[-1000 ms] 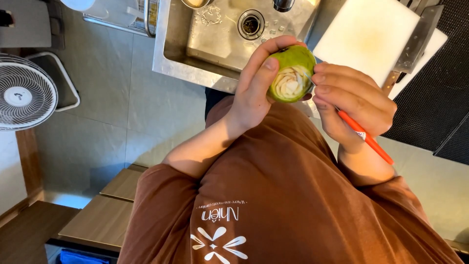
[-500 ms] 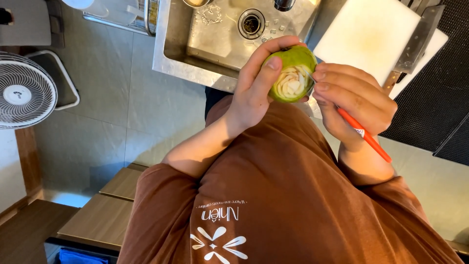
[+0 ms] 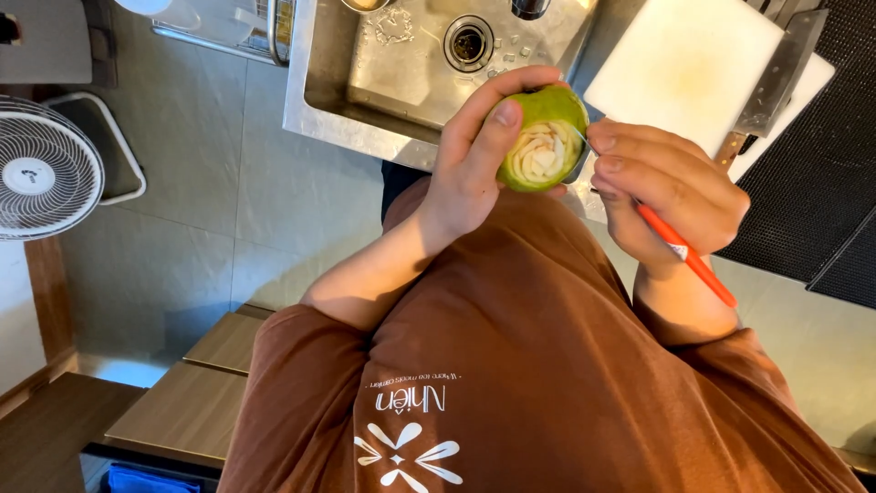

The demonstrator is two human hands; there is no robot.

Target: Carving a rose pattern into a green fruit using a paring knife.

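My left hand [image 3: 479, 160] grips a green fruit [image 3: 547, 119] whose cut face shows pale carved petal shapes. My right hand [image 3: 666, 187] holds a small carving knife with an orange-red handle [image 3: 686, 256]; its thin blade tip touches the fruit's right edge. Both hands are held over the front edge of a steel sink [image 3: 401, 64], just above my brown shirt.
A white cutting board [image 3: 684, 64] lies right of the sink with a cleaver [image 3: 776, 78] resting on it. A black mat [image 3: 812, 183] covers the counter at far right. A white floor fan [image 3: 41, 169] stands at left on grey tiles. Wooden steps sit at lower left.
The fruit has turned slightly in my left hand, and the knife tip has shifted along its carved edge. Both hands stay in about the same place.
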